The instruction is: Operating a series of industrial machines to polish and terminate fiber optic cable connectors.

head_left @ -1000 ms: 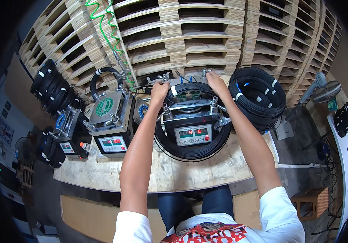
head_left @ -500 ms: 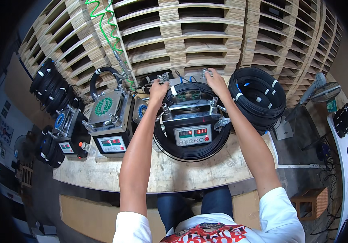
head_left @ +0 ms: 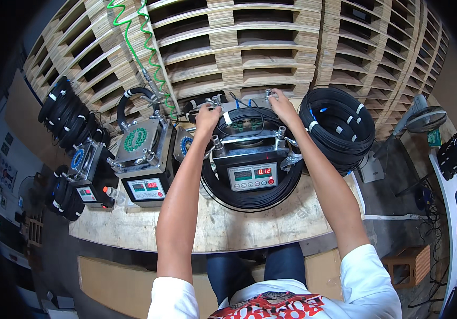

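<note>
A grey test machine (head_left: 249, 159) with red digit displays stands on the wooden bench (head_left: 212, 228) right in front of me. A coil of black tubing (head_left: 249, 196) lies around it. My left hand (head_left: 207, 118) grips a metal fitting at the machine's far left corner. My right hand (head_left: 281, 104) pinches a fitting with a thin black tube at the far right corner. Both forearms reach straight over the machine.
A second grey machine (head_left: 143, 159) stands to the left, a third one (head_left: 87, 178) further left. A big bundle of black tube coils (head_left: 340, 127) lies at the right, more coils (head_left: 63, 114) at the far left. Stacked wooden pallets (head_left: 249, 48) fill the back. A fan (head_left: 425, 119) stands right.
Both hands have stayed at the machine's far corners, with only small shifts of the fingers on the fittings.
</note>
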Demonstrator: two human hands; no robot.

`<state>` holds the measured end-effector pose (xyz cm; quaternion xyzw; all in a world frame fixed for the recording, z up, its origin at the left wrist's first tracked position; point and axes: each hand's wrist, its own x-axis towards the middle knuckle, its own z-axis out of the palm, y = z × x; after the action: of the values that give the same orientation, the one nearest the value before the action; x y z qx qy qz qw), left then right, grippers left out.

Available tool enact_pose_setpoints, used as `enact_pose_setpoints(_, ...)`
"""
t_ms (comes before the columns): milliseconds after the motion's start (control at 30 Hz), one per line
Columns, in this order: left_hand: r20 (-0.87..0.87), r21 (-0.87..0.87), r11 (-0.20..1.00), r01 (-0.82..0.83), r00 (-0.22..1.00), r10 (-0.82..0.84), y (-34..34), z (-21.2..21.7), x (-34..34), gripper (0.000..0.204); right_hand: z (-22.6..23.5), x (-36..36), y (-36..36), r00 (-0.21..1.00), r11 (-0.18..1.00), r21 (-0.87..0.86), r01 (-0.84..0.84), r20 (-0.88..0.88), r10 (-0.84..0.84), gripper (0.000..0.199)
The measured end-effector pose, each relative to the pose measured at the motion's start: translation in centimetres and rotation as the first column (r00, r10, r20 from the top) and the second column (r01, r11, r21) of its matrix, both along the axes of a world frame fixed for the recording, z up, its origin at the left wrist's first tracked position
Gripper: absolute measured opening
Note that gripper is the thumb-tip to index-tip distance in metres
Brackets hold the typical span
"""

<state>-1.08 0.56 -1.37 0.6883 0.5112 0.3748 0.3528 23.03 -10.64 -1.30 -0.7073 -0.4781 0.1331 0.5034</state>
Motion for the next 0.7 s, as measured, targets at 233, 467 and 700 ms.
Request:
enact_pose_setpoints(233,0.016,-0.053,0.997,0.048,0.999,-0.047,-0.2,0.4,0.3,0.063,0.7,0.0,-0.6,0.998,0.993,-0.103,0.062,0.035,-0.059,0.058)
enact_pose_setpoints(467,0.045,-0.112,0.993,0.045,0.998,-0.04,-1.4,1.2,1.0,0.064,-1.0,1.6,0.7,0.993,0.99,-0.092,0.105,0.061,-0.099,0.053)
enact_pose_setpoints(700,0.016,-0.054,0.998,0.037,0.999,-0.036,0.7,-0.4,0.2,0.061,-0.8,0.6,0.5,0.998,1.0,0.023,0.017,0.055,-0.018,0.05)
